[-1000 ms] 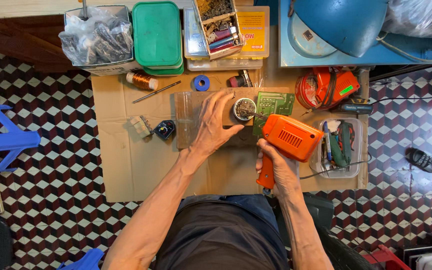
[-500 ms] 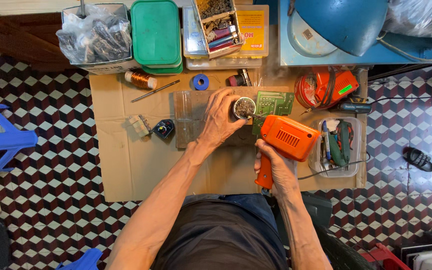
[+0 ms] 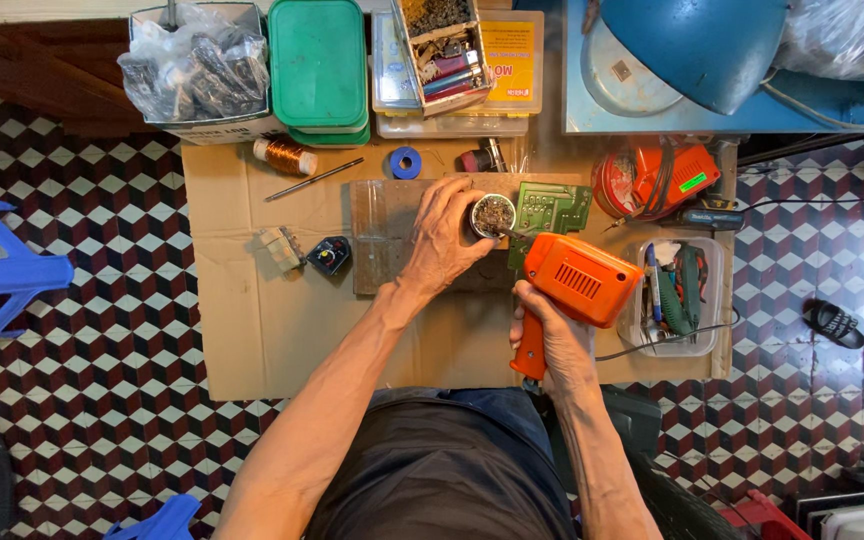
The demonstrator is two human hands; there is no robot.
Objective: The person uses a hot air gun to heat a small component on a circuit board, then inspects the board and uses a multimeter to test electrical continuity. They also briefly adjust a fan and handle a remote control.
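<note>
1. Since the earlier frame the left hand shifts slightly toward the small round tin, its fingers now curled against the tin's left side; the orange soldering gun barely moves.
2. That suggests the tin is being steadied while the gun's tip dips at its rim.
3. The right hand is closed around the gun's handle, just below the tin.
4. The green circuit board lies just right of the tin, partly covered by the gun.
5. The gun's tip is too thin to tell whether it touches the tin's contents, and those contents are unclear.
6. The left hand hides the brown board beneath it.
</note>
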